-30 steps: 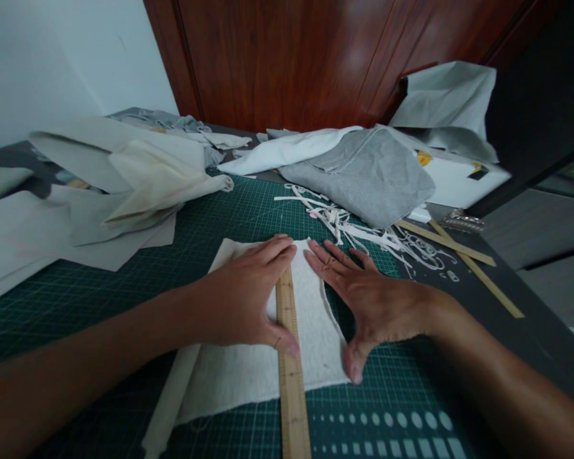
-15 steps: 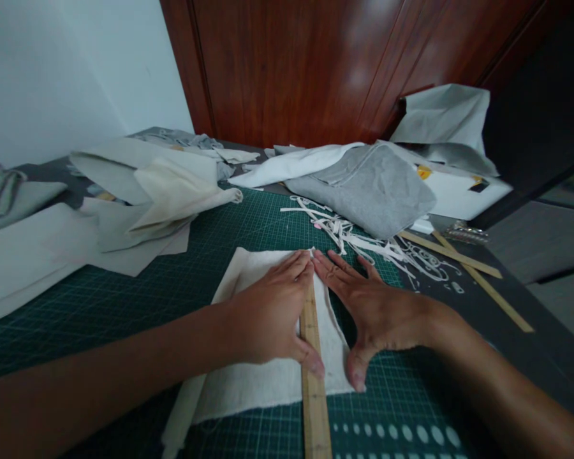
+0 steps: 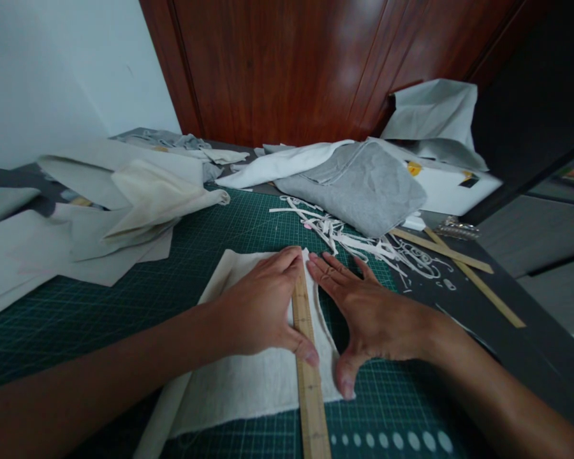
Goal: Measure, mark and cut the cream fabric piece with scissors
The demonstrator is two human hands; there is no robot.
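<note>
While left hand (image 3: pixel 261 312) flattens ruler (image 3: pixel 307 357), right hand (image 3: pixel 370 312) seemingly presses cloth (image 3: pixel 249 382).

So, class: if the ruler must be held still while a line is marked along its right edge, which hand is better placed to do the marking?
Right. The right hand lies empty beside the ruler's right edge; the left hand already presses the ruler onto the cloth.

Looking like a home sewing workshop: green cutting mat (image 3: pixel 124 299), piled fabric (image 3: pixel 358 185), trimmed scraps (image 3: pixel 344 233), wooden rulers (image 3: pixel 452 264), all sitting before a wooden door (image 3: pixel 306 70).
</note>
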